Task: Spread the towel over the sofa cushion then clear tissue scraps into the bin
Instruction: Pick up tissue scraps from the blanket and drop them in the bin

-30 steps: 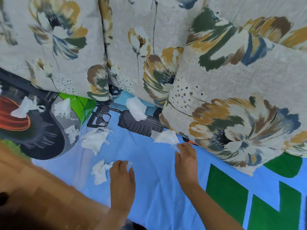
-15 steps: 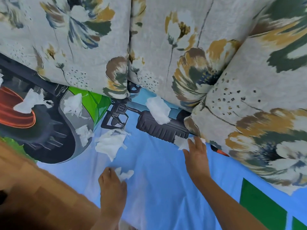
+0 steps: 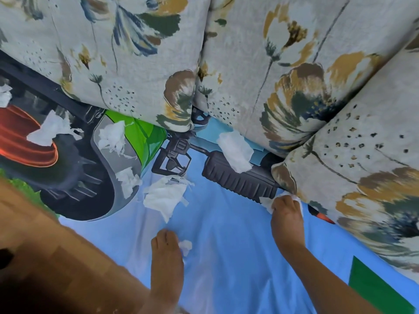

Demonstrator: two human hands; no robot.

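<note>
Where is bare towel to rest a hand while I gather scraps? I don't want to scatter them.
Free: the plain blue stretch of the towel between the left hand and right hand, and below them. Crowded: the upper left, where the large tissue scrap and smaller ones lie. Another scrap sits under the floral cushions.

1. Bright, even daylight with soft, faint shadows and no glare.
2. Wide-angle lens bends the floral cushions (image 3: 140, 53) at the edges.
3. Lower-left wooden surface (image 3: 45, 257) is blurred and dark.
</note>
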